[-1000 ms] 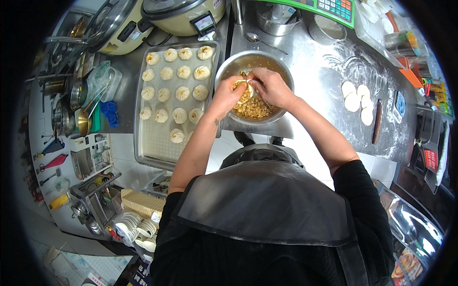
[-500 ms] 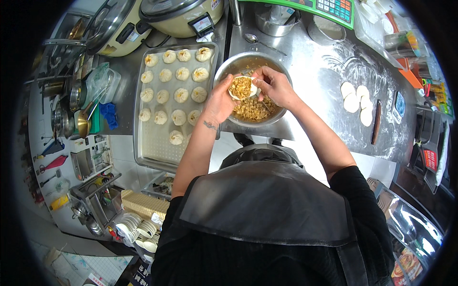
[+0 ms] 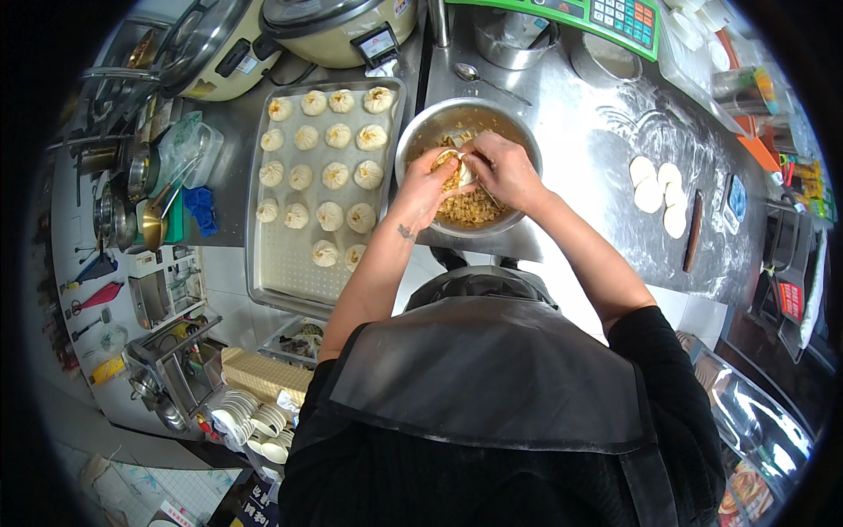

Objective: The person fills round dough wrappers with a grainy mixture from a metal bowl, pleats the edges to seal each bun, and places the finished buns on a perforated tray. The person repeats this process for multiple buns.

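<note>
1. Over the steel bowl (image 3: 420,140) of minced filling (image 3: 470,209), both hands meet on one half-made bun (image 3: 454,169), a round of pale dough with filling heaped in its middle.
2. The left hand (image 3: 424,186) cups the bun from below and from the bowl's left side, its fingers curled shut around the wrapper.
3. The right hand (image 3: 502,169) comes in from the bowl's right side, thumb and fingertips pinched together on the wrapper's rim; a thin stick-like tool seems to run under this hand, too hidden to tell more.
4. The bun sits above the filling, near the bowl's far-left part; whether it touches the filling cannot be told.
5. Just left of the bowl lies a perforated metal tray (image 3: 290,272), its far half covered by rows of finished pleated buns (image 3: 334,176), its near half bare.
6. Well to the right of the bowl, on the floured steel counter (image 3: 588,158), lie a few flat dough rounds (image 3: 660,189) with a dark rolling pin (image 3: 694,233) just beside them.
7. Beyond the bowl a spoon (image 3: 479,77) lies on the counter, and past it stand a rice cooker (image 3: 338,26) and a green scale (image 3: 606,18).
</note>
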